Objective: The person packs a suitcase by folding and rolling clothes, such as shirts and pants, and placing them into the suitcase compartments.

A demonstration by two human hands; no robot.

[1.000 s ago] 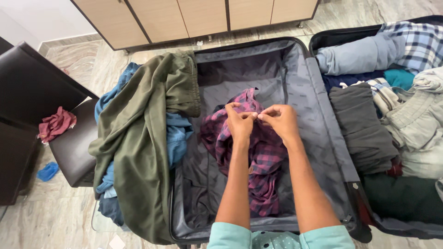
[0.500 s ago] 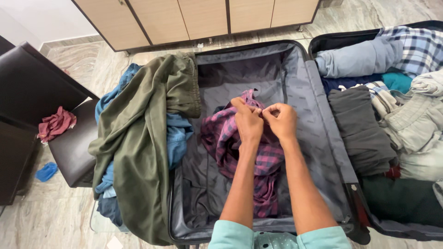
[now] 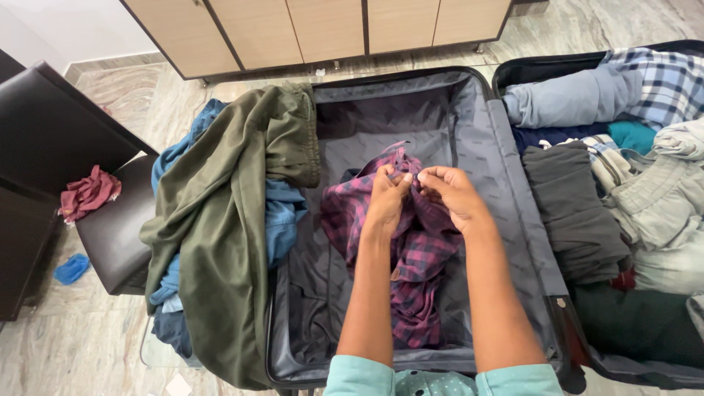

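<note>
A crumpled plaid shirt (image 3: 414, 257) in dark purple and pink lies in the grey-lined half of an open suitcase (image 3: 499, 183). My left hand (image 3: 386, 199) and my right hand (image 3: 449, 192) meet over its upper part, fingertips pinching the same bit of its fabric close together. Both forearms reach in from the bottom of the view, over the shirt's lower part.
An olive garment (image 3: 220, 220) and blue clothes (image 3: 282, 220) hang over the suitcase's left rim. The right half of the suitcase (image 3: 528, 70) holds folded clothes, among them a dark grey pile (image 3: 576, 205) and a checked shirt (image 3: 664, 77). A black chair (image 3: 51, 139) with a red cloth (image 3: 88, 194) stands left. Wooden cabinets (image 3: 323, 29) are behind.
Both hands have stayed together on the plaid shirt, shifting slightly toward me and regripping the fabric. The view has tilted a little.
</note>
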